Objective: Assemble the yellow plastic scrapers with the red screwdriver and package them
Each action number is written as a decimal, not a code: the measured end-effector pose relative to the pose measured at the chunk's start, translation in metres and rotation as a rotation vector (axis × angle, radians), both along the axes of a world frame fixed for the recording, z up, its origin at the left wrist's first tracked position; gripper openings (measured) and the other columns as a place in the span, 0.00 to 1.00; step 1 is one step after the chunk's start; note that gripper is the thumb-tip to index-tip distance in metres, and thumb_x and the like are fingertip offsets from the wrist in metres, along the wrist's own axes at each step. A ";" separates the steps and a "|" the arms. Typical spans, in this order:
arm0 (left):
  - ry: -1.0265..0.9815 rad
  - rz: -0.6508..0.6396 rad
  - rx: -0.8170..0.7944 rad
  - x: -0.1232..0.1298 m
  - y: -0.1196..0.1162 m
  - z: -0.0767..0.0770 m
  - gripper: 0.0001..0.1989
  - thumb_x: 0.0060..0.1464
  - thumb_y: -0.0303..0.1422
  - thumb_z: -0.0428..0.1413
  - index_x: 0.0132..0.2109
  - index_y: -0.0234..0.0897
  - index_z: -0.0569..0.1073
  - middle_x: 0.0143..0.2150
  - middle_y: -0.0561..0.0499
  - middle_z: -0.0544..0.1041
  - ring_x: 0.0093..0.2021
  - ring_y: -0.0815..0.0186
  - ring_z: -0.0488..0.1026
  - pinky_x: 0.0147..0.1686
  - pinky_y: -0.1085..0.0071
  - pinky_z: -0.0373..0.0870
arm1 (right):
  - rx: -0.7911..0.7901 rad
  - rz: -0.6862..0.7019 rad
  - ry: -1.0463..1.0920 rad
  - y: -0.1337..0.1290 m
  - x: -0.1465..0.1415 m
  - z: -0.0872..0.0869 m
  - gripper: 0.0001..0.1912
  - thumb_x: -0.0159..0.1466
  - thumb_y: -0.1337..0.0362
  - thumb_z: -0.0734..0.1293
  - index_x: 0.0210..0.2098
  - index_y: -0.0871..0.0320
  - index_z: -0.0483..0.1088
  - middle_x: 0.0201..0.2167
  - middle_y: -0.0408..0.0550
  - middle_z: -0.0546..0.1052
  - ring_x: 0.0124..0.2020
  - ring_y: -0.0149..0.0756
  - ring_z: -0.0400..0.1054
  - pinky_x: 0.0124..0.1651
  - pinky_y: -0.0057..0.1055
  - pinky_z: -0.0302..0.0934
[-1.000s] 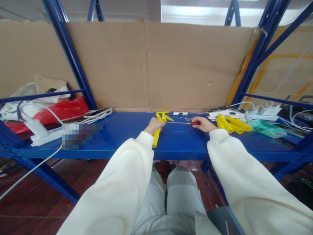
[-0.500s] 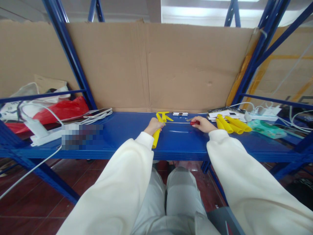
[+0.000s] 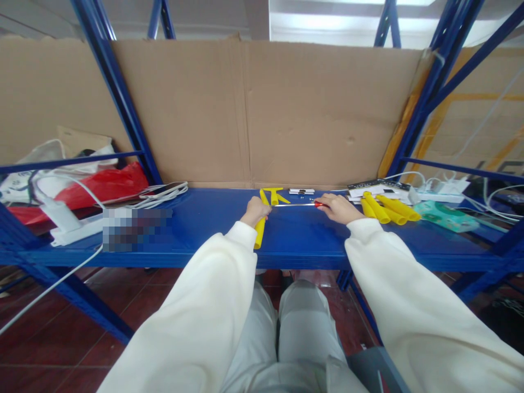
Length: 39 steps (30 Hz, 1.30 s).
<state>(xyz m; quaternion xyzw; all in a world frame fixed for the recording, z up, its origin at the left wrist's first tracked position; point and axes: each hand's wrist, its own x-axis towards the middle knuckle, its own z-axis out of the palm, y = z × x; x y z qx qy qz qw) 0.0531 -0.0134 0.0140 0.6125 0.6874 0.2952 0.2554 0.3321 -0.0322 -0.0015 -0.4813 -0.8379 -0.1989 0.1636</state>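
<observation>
My left hand (image 3: 256, 210) is closed round a yellow tube (image 3: 259, 234) near the middle of the blue bench (image 3: 213, 218). In my right hand (image 3: 338, 208) is a screwdriver with a red handle (image 3: 321, 204). Its long thin shaft (image 3: 295, 204) points left, and the tip meets the tube beside my left fingers; the exact contact is hidden. Just behind the tube lies a yellow branched piece (image 3: 275, 195). A small white-and-black part (image 3: 302, 191) rests at the back, with tiny bits in front of it.
Several yellow tubes (image 3: 388, 210) lie to the right, beside a green packet (image 3: 446, 216) and a white power strip (image 3: 444, 194). On the left are a phone with white cables (image 3: 164, 189), another power strip (image 3: 77, 226) and a red bag (image 3: 108, 183). Cardboard (image 3: 295, 114) stands behind.
My right hand has shifted slightly left and turned about the screwdriver handle, its fingers now further over it. The left hand and tube have moved slightly left.
</observation>
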 end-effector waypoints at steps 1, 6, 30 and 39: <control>0.007 0.001 -0.001 0.000 -0.002 0.001 0.04 0.48 0.21 0.59 0.34 0.23 0.77 0.32 0.37 0.82 0.29 0.61 0.80 0.24 0.75 0.70 | 0.005 -0.010 0.004 -0.001 -0.001 0.000 0.16 0.68 0.65 0.59 0.52 0.59 0.71 0.47 0.59 0.78 0.50 0.47 0.71 0.47 0.39 0.63; 0.045 -0.003 -0.017 0.001 -0.006 0.004 0.03 0.48 0.20 0.60 0.33 0.24 0.77 0.31 0.37 0.82 0.31 0.59 0.81 0.27 0.74 0.71 | 0.021 -0.090 0.036 -0.006 -0.006 0.000 0.12 0.64 0.65 0.63 0.48 0.56 0.68 0.43 0.53 0.79 0.42 0.43 0.73 0.39 0.33 0.63; -0.045 0.004 0.000 -0.002 0.004 -0.004 0.03 0.48 0.23 0.60 0.28 0.28 0.76 0.26 0.41 0.80 0.27 0.61 0.79 0.24 0.75 0.70 | 0.023 -0.210 -0.003 -0.013 -0.012 0.003 0.09 0.65 0.63 0.63 0.44 0.55 0.70 0.37 0.52 0.81 0.35 0.44 0.75 0.34 0.32 0.59; -0.028 -0.008 0.008 -0.004 0.006 -0.005 0.02 0.49 0.22 0.59 0.29 0.27 0.76 0.31 0.38 0.81 0.29 0.62 0.80 0.23 0.76 0.69 | -0.008 -0.016 0.004 -0.006 -0.007 0.001 0.12 0.67 0.62 0.62 0.45 0.58 0.74 0.45 0.56 0.80 0.46 0.44 0.74 0.46 0.35 0.64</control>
